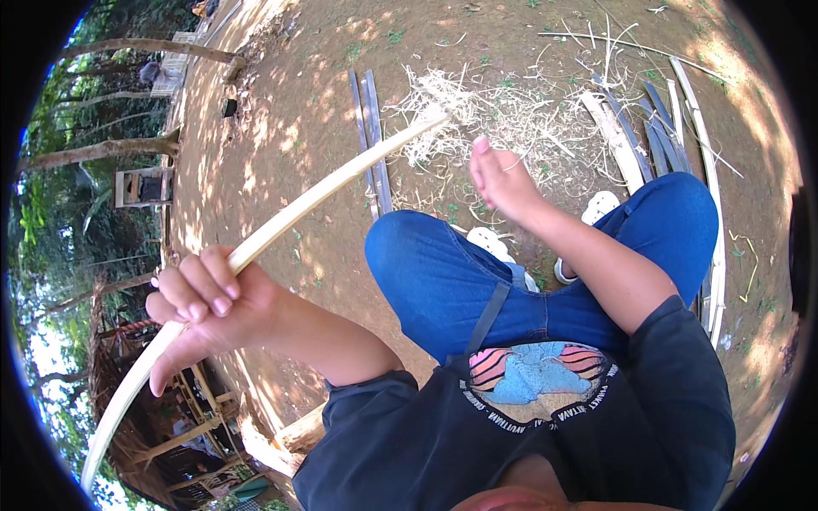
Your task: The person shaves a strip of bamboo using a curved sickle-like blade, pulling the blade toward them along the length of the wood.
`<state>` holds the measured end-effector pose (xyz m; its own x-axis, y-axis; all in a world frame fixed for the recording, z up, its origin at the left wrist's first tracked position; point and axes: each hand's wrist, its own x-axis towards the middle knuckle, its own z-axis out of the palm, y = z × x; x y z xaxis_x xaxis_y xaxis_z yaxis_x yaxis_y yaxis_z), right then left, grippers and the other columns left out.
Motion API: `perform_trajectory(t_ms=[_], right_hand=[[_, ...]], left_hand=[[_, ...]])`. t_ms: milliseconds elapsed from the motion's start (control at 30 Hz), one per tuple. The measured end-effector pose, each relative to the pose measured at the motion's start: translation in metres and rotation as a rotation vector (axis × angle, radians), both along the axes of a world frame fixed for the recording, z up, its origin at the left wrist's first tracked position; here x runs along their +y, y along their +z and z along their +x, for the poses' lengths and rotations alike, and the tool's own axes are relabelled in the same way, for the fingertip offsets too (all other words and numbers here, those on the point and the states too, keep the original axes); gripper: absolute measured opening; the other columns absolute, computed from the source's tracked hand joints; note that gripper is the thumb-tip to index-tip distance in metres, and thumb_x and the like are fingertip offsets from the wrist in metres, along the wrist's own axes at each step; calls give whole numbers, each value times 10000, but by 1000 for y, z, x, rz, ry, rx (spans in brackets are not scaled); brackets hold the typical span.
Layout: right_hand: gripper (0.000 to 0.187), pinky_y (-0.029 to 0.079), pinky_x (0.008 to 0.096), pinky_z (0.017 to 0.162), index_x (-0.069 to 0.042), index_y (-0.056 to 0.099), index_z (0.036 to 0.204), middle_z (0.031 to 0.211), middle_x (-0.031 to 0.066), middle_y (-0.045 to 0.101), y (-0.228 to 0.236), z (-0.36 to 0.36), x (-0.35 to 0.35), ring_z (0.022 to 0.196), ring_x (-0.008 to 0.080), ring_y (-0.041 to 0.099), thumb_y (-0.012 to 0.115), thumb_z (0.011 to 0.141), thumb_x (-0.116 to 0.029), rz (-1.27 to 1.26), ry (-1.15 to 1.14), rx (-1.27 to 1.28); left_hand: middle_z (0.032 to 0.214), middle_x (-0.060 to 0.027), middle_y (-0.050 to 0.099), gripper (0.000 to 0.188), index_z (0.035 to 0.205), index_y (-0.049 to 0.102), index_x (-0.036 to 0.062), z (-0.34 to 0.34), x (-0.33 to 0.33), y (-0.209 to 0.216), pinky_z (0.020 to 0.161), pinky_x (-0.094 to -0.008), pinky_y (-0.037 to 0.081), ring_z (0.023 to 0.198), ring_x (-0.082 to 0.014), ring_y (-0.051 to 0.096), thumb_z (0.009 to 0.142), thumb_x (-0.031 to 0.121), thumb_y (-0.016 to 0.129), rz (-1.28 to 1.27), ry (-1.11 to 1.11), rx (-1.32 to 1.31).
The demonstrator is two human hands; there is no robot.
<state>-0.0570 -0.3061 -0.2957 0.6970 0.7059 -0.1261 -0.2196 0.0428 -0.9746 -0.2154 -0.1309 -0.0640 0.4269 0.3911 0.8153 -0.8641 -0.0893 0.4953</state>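
Note:
My left hand (pixel 213 298) is closed round a long pale strip (pixel 328 187) that looks like split bamboo. The strip slants from the lower left up toward the middle, and its far end hovers over a heap of pale curled shavings (pixel 426 98). My right hand (pixel 509 177) is just right of that end, apart from the strip, above the gap between my knees. Its fingers are curled in with the thumb on top; whatever they hold, if anything, is hidden from this view.
Two dark flat strips (pixel 372 140) lie on the dirt ahead of my left knee. More dark and pale strips (pixel 656 136) lie ahead of my right knee, one long pale strip (pixel 714 204) running past it. At the left stand tree trunks (pixel 102 153) and a thatched shelter (pixel 162 409).

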Motion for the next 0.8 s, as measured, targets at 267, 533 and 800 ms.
perform_trajectory(t_ms=[267, 533, 800], right_hand=[[751, 374, 343, 498, -6, 526, 640, 505, 62, 430, 73, -52, -12, 517, 140, 445, 389, 945, -679, 344, 317, -294], [797, 336, 307, 478, -45, 466, 615, 531, 1, 409, 20, -18, -5, 536, 100, 427, 304, 902, -770, 254, 233, -363], [799, 404, 353, 509, -22, 578, 659, 516, 56, 488, 53, -37, -16, 524, 191, 515, 323, 929, -729, 336, 304, -373]], left_hand=[[541, -4, 431, 755, 647, 387, 109, 38, -44, -31, 318, -196, 275, 371, -72, 359, 761, 856, 384, -85, 96, 28], [543, 8, 426, 730, 604, 378, 118, 34, -50, -12, 324, -182, 264, 364, -54, 350, 763, 827, 457, -40, 31, 3], [536, 14, 424, 723, 577, 365, 127, 35, -49, -3, 332, -181, 253, 363, -53, 332, 755, 815, 495, 33, -18, -32]])
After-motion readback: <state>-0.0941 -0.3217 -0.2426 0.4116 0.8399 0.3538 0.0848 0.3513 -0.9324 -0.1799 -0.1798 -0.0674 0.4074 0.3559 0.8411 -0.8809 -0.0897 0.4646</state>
